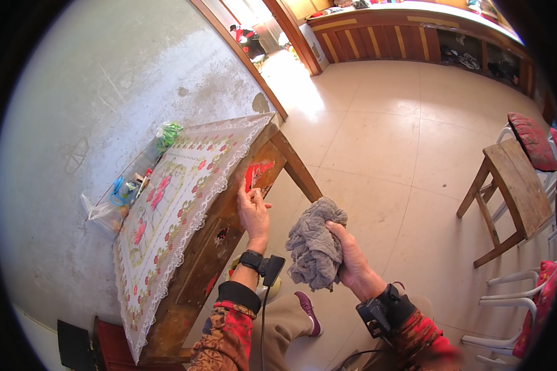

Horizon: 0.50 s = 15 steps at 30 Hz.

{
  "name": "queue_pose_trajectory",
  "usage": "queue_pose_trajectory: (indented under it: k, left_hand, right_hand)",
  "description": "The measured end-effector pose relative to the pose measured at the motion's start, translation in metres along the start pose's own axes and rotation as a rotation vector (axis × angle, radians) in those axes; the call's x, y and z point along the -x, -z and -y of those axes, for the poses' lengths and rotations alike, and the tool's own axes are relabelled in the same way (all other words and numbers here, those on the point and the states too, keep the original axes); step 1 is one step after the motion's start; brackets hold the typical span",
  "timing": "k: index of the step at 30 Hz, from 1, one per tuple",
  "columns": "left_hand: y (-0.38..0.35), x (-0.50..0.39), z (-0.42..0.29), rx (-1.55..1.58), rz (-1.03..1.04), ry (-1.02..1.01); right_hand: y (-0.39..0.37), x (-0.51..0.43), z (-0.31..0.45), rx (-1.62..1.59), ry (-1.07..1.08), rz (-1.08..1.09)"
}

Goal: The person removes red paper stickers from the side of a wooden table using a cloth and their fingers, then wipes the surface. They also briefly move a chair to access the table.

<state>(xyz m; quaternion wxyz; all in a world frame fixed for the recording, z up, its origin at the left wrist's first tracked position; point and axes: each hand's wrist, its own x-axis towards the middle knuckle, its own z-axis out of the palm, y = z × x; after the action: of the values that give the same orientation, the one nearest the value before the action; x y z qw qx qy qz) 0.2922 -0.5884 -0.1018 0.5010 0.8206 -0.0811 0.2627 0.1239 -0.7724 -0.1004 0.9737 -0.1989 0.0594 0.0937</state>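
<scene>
My right hand [355,262] is closed around a crumpled grey cloth [316,246], held above the tiled floor. My left hand [254,212] is at the front side of a worn wooden table [199,273], its fingers beside a torn red patch [259,174] on the wood. Whether those fingertips touch the patch or pinch something small I cannot tell. A lace-edged tablecloth [181,185] with a floral pattern covers the tabletop. Both wrists carry black strapped devices, the left one with a cable.
A wooden stool [515,185] and chairs with red cushions [531,141] stand at the right. Plastic bags [106,213] lie along the table's wall side. A long wooden counter [380,39] and a doorway are at the back. Below the table's front edge is a partly hidden container [274,285].
</scene>
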Motion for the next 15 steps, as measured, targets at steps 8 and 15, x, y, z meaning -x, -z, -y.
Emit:
queue_pose_trajectory:
  k: [8, 15]
  left_hand:
    - [-0.012, -0.001, -0.014, 0.337, -0.046, 0.210]
    - [0.005, -0.009, 0.000, 0.113, 0.068, 0.188]
  right_hand:
    - [0.001, -0.001, -0.001, -0.003, -0.003, -0.007]
    - [0.000, -0.004, -0.001, 0.008, -0.002, -0.007]
